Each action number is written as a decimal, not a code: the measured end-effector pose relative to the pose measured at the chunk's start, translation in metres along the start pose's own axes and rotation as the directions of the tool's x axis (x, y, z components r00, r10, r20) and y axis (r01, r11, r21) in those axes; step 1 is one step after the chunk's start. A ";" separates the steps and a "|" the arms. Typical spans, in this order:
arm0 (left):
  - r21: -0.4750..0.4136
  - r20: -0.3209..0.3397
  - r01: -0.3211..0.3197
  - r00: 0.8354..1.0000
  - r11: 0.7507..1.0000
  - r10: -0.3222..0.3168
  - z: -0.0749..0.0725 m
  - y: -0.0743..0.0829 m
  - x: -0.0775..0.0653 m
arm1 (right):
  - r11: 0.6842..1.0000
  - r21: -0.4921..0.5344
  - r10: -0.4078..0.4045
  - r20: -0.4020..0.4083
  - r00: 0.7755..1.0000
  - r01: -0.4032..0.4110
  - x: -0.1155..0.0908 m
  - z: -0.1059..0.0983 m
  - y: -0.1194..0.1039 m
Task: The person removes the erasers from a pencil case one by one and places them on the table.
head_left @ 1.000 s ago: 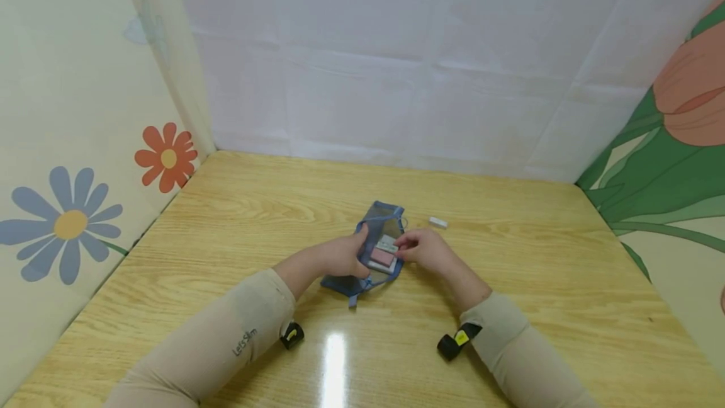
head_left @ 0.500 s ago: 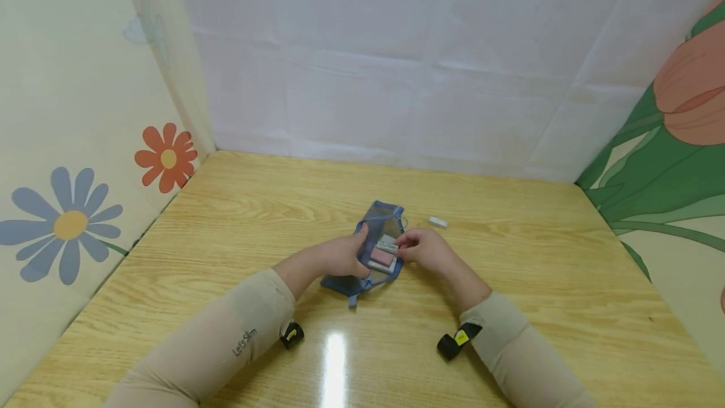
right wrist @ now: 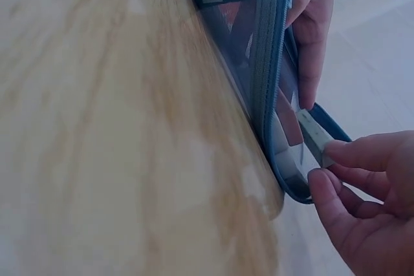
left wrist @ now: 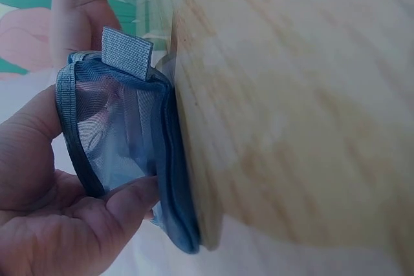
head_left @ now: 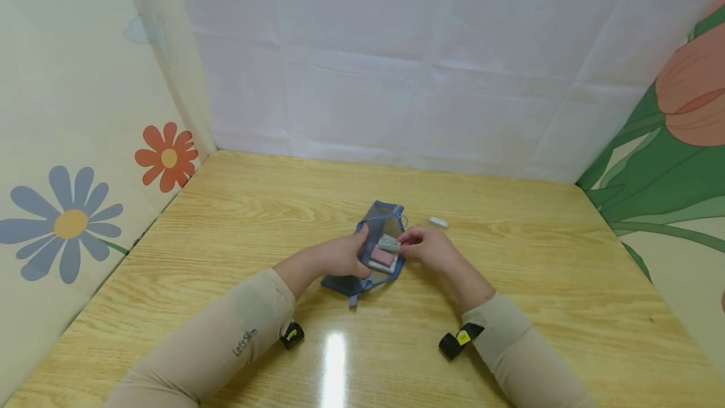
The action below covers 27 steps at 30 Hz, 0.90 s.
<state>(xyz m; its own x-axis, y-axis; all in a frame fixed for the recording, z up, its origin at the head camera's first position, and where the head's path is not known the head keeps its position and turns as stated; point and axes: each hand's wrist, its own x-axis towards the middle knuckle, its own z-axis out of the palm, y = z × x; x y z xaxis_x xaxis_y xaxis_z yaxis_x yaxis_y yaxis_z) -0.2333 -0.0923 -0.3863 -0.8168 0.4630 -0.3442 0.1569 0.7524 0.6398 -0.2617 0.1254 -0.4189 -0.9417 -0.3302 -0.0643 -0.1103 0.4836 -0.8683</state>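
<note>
A blue mesh zip pouch [head_left: 376, 212] lies on the table with its mouth spread open toward the right. My left hand [head_left: 342, 257] grips its upper edge, thumb and fingers apart along the opening. Inside, a pink block [head_left: 382, 257] like an eraser rests above a white block [head_left: 381, 267]. At the mouth, my right hand [head_left: 428, 248] pinches the end of a pale green block [right wrist: 314, 135], also eraser-like, between thumb and fingertips. The rest of that block reaches into the pouch. The left wrist view shows the mesh side of the pouch [left wrist: 113, 127], its contents blurred.
Another small white block [head_left: 438, 222] lies on the wooden table [head_left: 272, 206], just beyond the right hand. A white sheet [head_left: 396, 80] hangs behind, with flower-printed panels [head_left: 70, 225] at both sides. Black straps [head_left: 453, 345] hang at both forearms.
The right hand has drifted slightly to the right, and the pale green block has shifted a little with it. The left hand and pouch stay nearly still.
</note>
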 end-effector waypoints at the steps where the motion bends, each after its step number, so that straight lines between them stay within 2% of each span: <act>1: 0.000 -0.002 0.000 1.000 1.000 0.000 0.000 0.000 0.000 | 1.000 0.000 0.003 -0.001 1.000 -0.003 0.000 -0.001 0.000; 9: -0.004 -0.004 0.008 1.000 1.000 -0.008 0.000 0.000 0.000 | 0.997 -0.068 -0.037 -0.024 0.999 0.035 -0.002 -0.015 -0.005; 20: -0.014 -0.002 0.011 1.000 1.000 -0.012 0.000 0.002 -0.002 | 0.999 0.038 -0.029 -0.052 0.998 0.031 0.000 -0.044 -0.005; 27: -0.013 -0.004 0.014 1.000 1.000 -0.014 0.000 0.001 -0.001 | 0.999 0.030 -0.029 -0.109 0.994 0.032 0.001 -0.059 0.004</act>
<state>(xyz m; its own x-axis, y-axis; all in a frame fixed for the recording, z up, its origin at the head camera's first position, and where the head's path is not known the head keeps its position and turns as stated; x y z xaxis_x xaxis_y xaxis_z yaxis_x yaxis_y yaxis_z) -0.2321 -0.0917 -0.3852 -0.8209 0.4510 -0.3504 0.1387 0.7526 0.6437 -0.2815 0.1749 -0.3929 -0.9672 -0.2535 0.0150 -0.1312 0.4484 -0.8841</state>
